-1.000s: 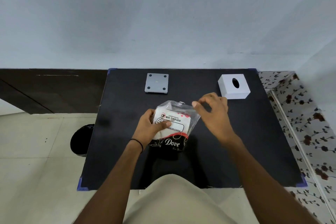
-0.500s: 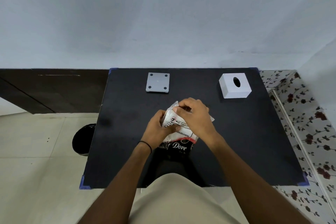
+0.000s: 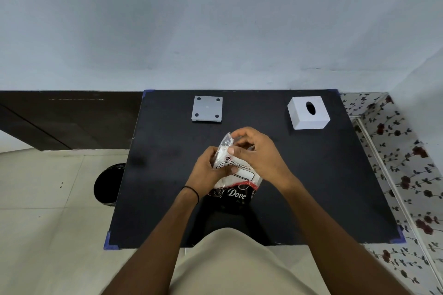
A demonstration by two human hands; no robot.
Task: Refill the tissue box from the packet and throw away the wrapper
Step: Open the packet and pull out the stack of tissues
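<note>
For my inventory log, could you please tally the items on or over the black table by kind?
Tissue packet: 1
White tissue box: 1
Grey square plate: 1
Total: 3

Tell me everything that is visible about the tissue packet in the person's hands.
The tissue packet is a clear, crinkly plastic wrapper over white tissues, with a label reading BIG TISSUES and a black lower band reading Dove. It stands roughly upright over the black table. The left hand grips its left side; the right hand holds its top with curled fingers. Whether its base touches the table is unclear.
</note>
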